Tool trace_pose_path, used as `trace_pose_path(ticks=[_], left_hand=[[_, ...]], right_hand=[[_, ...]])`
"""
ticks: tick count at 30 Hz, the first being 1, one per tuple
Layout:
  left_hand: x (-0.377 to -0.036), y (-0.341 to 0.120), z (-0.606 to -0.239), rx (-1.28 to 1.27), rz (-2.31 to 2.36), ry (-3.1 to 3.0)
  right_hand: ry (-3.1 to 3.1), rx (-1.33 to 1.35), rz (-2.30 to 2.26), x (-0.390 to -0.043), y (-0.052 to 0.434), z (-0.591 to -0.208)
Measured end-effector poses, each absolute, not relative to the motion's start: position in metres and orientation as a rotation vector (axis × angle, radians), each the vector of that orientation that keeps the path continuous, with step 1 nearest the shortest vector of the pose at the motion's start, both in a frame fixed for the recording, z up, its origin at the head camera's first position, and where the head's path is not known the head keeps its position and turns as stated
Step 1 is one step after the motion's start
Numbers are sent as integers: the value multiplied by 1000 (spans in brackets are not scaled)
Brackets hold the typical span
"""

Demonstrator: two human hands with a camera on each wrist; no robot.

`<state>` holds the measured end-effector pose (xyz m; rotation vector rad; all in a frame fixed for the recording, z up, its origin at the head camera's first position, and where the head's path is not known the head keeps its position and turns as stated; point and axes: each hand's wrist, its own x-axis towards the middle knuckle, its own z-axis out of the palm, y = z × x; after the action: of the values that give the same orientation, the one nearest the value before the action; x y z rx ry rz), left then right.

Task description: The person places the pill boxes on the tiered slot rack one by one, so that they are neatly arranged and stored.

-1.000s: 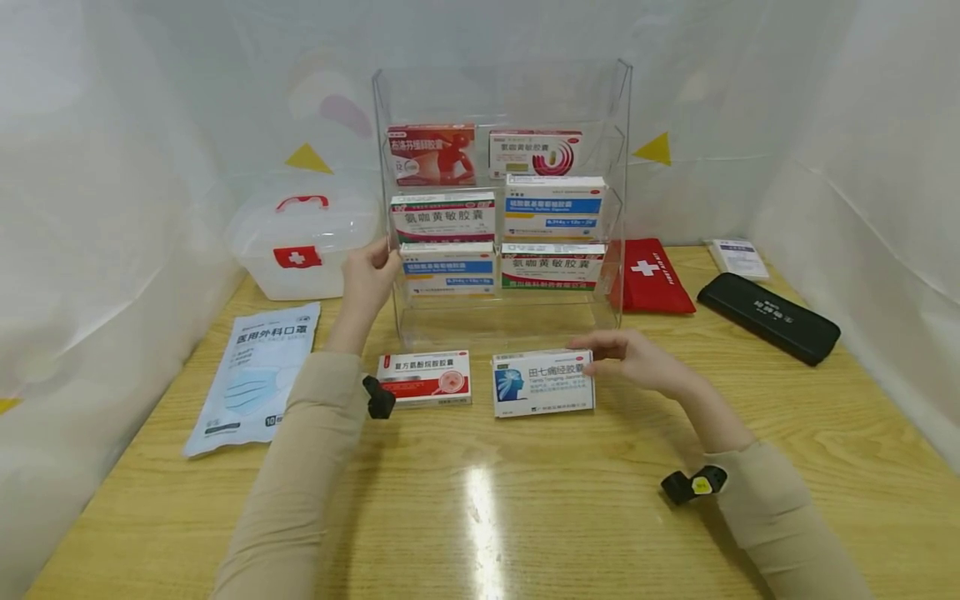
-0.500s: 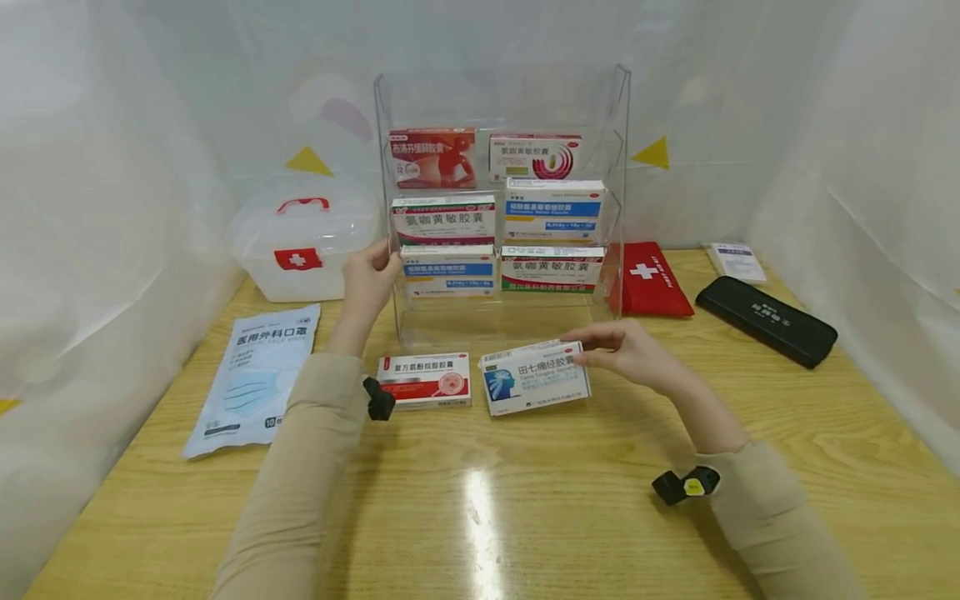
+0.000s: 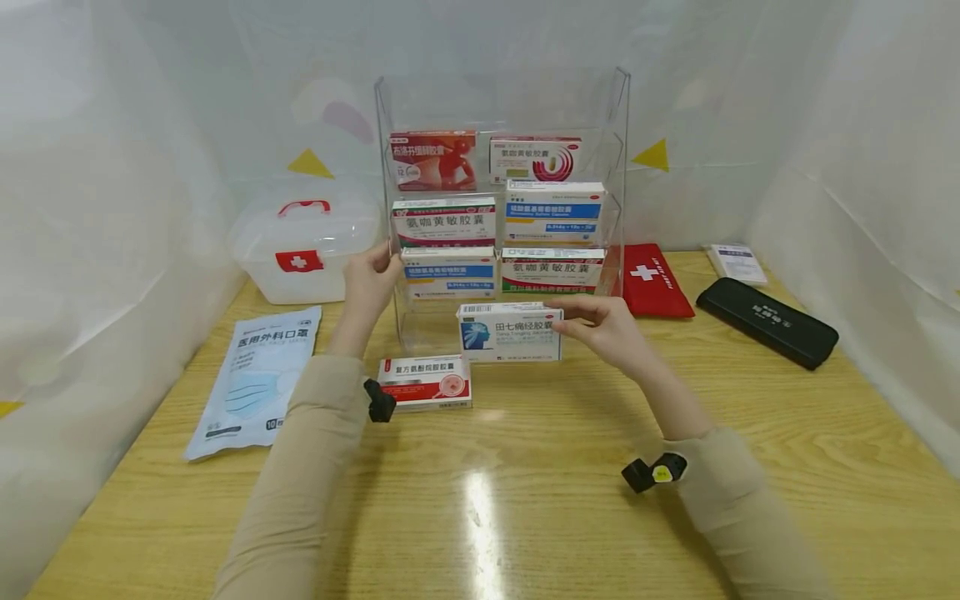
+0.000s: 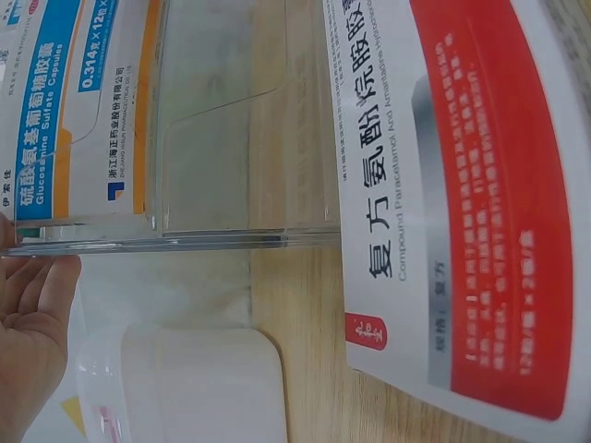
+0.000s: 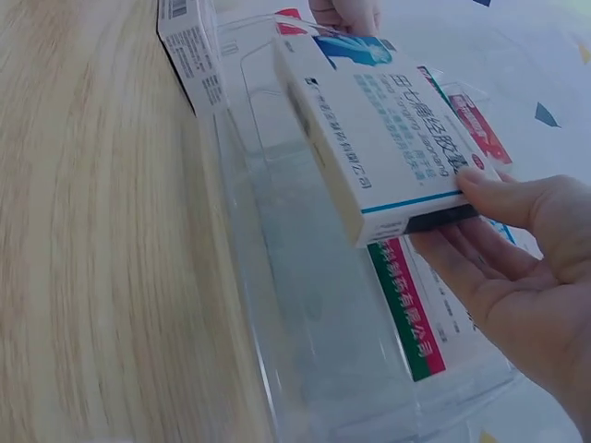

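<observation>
My right hand (image 3: 600, 332) pinches the right end of a white medicine box (image 3: 510, 335) with a blue head picture, thumb on its front and fingers behind. The right wrist view shows this box (image 5: 379, 138) tilted in front of the clear rack. My left hand (image 3: 369, 287) grips the left side edge of the clear tiered display rack (image 3: 502, 96); in the left wrist view, its fingers (image 4: 42, 295) meet the rack's side panel. A red-and-white medicine box (image 3: 420, 382) lies on the table before the rack. Several medicine boxes stand in the rack's upper tiers, among them a blue-striped box (image 3: 448, 275).
Left of the rack are a translucent first-aid case (image 3: 300, 242) and a face-mask packet (image 3: 255, 379). To the right lie a red first-aid pouch (image 3: 652, 283), a black zip case (image 3: 767, 323) and a small white pack (image 3: 737, 263) on the wooden table (image 3: 570, 517).
My right hand has lifted the white box from the table and carried it up and leftward to the front of the rack's bottom tier. My left hand has stayed at the rack's edge.
</observation>
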<state>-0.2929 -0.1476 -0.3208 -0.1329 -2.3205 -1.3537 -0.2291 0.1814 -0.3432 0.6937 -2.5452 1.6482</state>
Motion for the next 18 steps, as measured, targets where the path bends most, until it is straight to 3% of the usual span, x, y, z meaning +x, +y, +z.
trace_pose_path(ticks=[18], left_hand=[[-293,-148,-322,-136,-1350,-2322]], right_hand=[[-2359,680,1688,-248,135,-350]])
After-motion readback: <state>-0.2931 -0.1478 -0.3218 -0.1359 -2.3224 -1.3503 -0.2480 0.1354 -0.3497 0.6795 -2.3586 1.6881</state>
